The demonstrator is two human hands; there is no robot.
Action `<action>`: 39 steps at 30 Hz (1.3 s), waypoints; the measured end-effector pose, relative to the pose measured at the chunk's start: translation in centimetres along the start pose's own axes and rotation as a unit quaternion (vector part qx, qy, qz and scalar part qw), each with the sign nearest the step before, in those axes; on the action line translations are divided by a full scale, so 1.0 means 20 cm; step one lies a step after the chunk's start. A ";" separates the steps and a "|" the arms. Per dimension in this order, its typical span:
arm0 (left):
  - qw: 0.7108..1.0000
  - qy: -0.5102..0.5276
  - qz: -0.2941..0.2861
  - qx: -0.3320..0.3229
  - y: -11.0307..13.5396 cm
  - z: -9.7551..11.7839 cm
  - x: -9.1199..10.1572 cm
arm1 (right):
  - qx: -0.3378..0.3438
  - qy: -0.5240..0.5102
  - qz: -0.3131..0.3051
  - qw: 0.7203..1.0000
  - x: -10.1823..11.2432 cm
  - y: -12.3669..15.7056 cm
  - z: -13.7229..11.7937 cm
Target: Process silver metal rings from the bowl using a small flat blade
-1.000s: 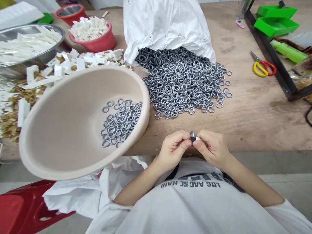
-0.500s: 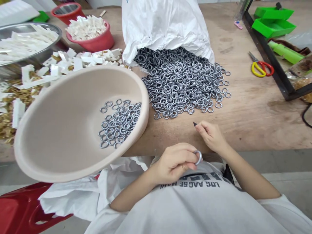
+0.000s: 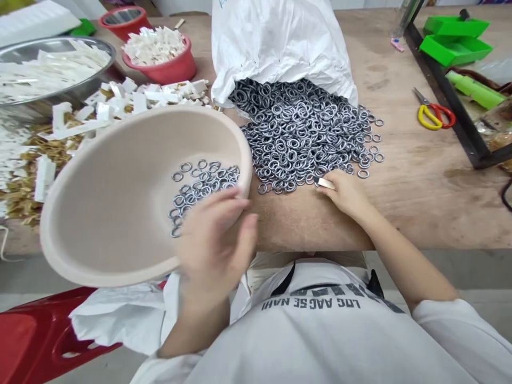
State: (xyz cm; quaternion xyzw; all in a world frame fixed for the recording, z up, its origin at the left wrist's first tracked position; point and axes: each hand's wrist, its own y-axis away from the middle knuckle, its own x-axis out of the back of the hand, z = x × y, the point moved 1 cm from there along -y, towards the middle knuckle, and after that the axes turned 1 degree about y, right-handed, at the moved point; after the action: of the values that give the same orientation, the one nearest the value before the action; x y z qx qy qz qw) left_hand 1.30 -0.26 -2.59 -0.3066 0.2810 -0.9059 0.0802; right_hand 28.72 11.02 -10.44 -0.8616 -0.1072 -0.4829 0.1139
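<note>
My left hand [image 3: 218, 245], blurred by motion, is over the right rim of a large beige basin [image 3: 108, 197]. Its thumb stands apart from the fingers, and no ring shows between them. Inside the basin lies a batch of grey rings [image 3: 200, 184], partly hidden by this hand. My right hand [image 3: 346, 194] is closed round a small knife-like tool [image 3: 326, 183] with a dark pointed tip and a pale flat handle. That tip is at the front edge of a big heap of grey rings [image 3: 296, 133], which spills from a white sack [image 3: 284, 42].
Scissors [image 3: 434, 114] lie at the right, beside a dark metal frame [image 3: 448, 96] and green trays [image 3: 456, 49]. White strips and offcuts [image 3: 104, 112] crowd behind the basin, near a steel bowl [image 3: 108, 56] and a red bowl [image 3: 188, 64]. A red chair [image 3: 40, 336] stands lower left.
My left hand has moved left from in front of my shirt to the basin; the ring it pinched no longer shows. My right hand has moved forward with the tool to the heap's edge.
</note>
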 end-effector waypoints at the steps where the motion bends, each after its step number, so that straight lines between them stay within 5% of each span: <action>1: 0.998 -0.030 -0.042 -0.040 0.00 0.03 -0.08 | 0.009 -0.056 0.009 0.998 0.02 0.03 -0.01; 6: 0.978 0.044 -0.198 -0.047 0.02 0.05 -0.41 | 0.018 -0.328 -0.054 0.943 0.12 0.23 -0.16; 12: 0.975 0.165 -0.148 0.011 0.09 0.03 -0.49 | -0.100 -0.536 -0.053 0.837 0.06 0.36 -0.26; 14: 0.967 0.198 -0.156 0.038 0.10 0.03 -0.50 | -0.105 -0.555 -0.040 0.824 0.04 0.37 -0.26; 19: 0.925 0.297 -0.199 0.129 0.10 0.04 -0.50 | -0.068 -0.516 -0.016 0.854 0.04 0.36 -0.23; 22: 0.918 0.326 -0.169 0.149 0.10 0.04 -0.49 | -0.062 -0.409 0.048 0.909 0.06 0.37 -0.22; 26: 0.928 0.313 -0.140 0.145 0.10 0.02 -0.48 | 0.044 -0.225 0.066 0.971 0.09 0.42 -0.27; 39: 0.937 0.307 -0.143 0.086 0.10 0.00 -0.48 | 0.096 -0.149 0.023 0.984 0.07 0.44 -0.30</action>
State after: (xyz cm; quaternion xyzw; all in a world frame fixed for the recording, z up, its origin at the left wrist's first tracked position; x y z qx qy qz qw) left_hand 8.86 1.01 -8.58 -0.0423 0.1660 -0.9785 -0.1146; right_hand 27.24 1.03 -6.94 -0.9112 -0.1491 -0.3337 0.1900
